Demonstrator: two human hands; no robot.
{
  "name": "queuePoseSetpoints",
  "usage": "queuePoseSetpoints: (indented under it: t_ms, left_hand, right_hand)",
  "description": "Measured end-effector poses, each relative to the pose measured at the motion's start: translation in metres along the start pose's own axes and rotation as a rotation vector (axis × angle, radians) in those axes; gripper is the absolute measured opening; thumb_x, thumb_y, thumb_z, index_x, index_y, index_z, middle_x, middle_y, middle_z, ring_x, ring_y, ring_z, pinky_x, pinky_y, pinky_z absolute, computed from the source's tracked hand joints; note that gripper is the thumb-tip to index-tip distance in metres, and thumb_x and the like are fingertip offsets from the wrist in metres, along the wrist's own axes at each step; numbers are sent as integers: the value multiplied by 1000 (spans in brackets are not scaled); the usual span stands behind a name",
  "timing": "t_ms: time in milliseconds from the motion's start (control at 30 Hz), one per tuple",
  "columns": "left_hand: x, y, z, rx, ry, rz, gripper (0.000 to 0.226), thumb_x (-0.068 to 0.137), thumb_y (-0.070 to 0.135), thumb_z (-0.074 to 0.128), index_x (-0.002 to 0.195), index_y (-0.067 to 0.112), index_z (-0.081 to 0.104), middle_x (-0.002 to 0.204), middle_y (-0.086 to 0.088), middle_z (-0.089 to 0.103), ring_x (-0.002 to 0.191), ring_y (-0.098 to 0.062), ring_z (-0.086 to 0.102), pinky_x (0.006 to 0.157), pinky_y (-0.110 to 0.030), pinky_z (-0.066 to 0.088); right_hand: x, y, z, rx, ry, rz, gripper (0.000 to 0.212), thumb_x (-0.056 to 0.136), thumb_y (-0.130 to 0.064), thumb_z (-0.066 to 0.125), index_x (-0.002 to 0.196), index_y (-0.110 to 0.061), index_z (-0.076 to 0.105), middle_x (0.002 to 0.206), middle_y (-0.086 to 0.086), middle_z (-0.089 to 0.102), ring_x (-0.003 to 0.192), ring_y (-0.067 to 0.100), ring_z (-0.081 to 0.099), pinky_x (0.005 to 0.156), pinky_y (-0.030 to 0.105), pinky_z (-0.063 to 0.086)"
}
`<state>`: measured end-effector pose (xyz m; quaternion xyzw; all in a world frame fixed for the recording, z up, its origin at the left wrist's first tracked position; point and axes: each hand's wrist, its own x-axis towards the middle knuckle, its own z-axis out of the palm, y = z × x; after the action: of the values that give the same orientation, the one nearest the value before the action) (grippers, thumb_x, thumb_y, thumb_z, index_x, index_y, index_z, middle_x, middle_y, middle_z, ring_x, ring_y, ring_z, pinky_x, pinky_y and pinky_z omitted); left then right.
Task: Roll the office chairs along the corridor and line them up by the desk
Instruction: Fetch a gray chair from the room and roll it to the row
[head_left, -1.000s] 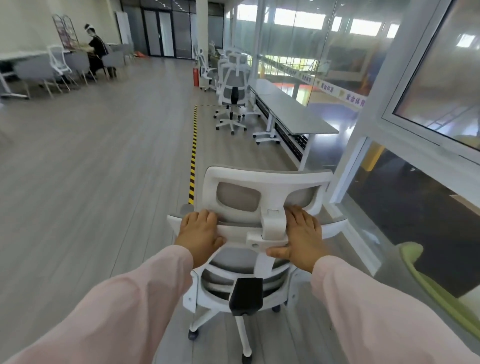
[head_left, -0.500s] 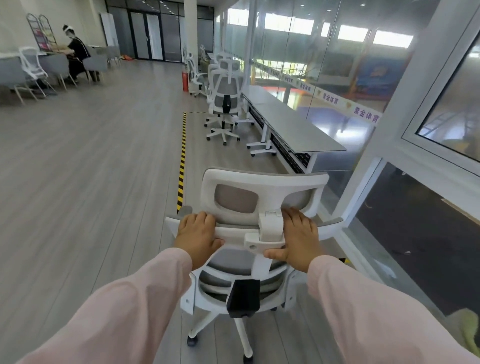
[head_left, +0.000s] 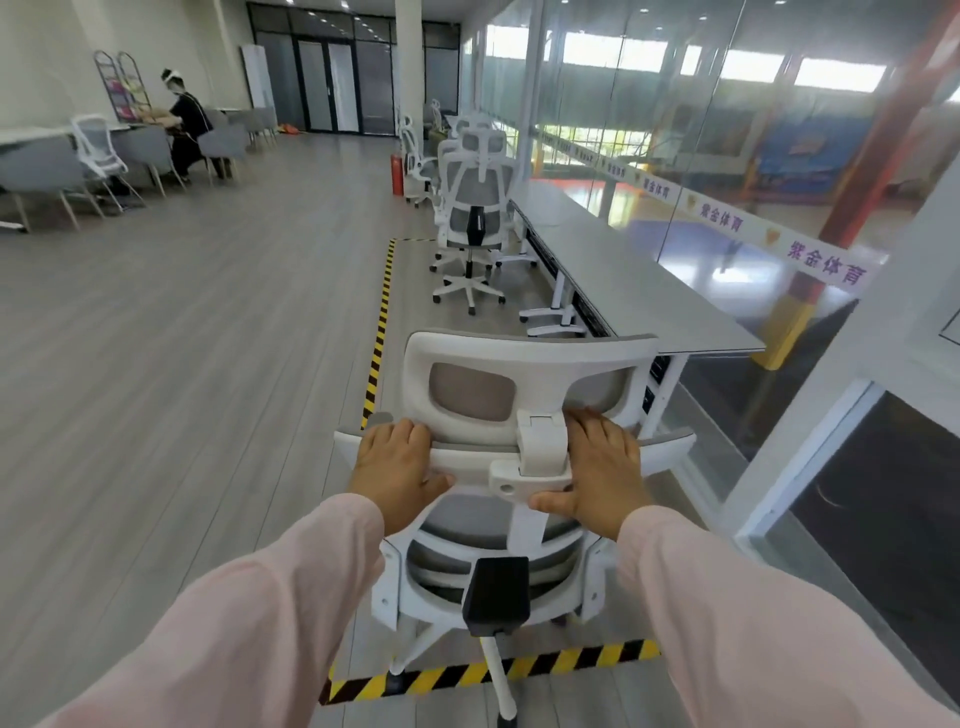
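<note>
A white office chair (head_left: 524, 358) with grey mesh stands right in front of me, its back towards me. My left hand (head_left: 396, 467) grips the top of its backrest left of the headrest post. My right hand (head_left: 597, 470) grips the same bar on the right side. The chair's base sits over a yellow-black floor stripe (head_left: 566, 662). The long grey desk (head_left: 623, 270) runs along the glass wall ahead on the right. A row of white office chairs (head_left: 475, 208) stands beside the desk further down.
A yellow-black tape line (head_left: 382, 322) marks the left edge of the desk zone. A red fire extinguisher (head_left: 397, 174) stands by the pillar. At far left a person sits among grey chairs and tables (head_left: 150, 150). The glass wall (head_left: 779, 156) closes the right side.
I have moved forward with the chair, both hands still on its backrest. The desk and parked chairs are nearer, and the chair's base has reached a striped line across the floor.
</note>
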<state>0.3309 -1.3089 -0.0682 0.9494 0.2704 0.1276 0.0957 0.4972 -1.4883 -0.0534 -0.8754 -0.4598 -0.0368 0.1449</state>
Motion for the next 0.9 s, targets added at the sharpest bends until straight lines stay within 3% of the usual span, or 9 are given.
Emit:
queuePoseSetpoints:
  t_ms: [400,667,900]
  left_hand:
    - [260,-29,45,29,22,-103,43,82,52,56,109,19,47,111,-2,49,107,-24,43,101,-36,29]
    - [427,-71,72,6,82,-62,41,84,51,55,110,20,48,112,-1,49,107,-23,42,102,-36,27]
    - [574,-117,81,-29,25,-49,39,86,48,54,114,22,46,116,0,49,112,-23,41,106,-38,25]
  right_hand:
    - [265,90,36,38,-48,-56,105,62,-64,72,145,-29,17,149,-6,22,140,20,13,114,37,4]
    - [433,124,59,35,-40,-62,103,64,-58,74,145,-27,18,149,-6,23,139,18,14,114,35,2]
    - [582,141,78,-10,-86,-28,106,66,-61,72,147,-24,14,151,-3,20,141,18,12,116,35,4]
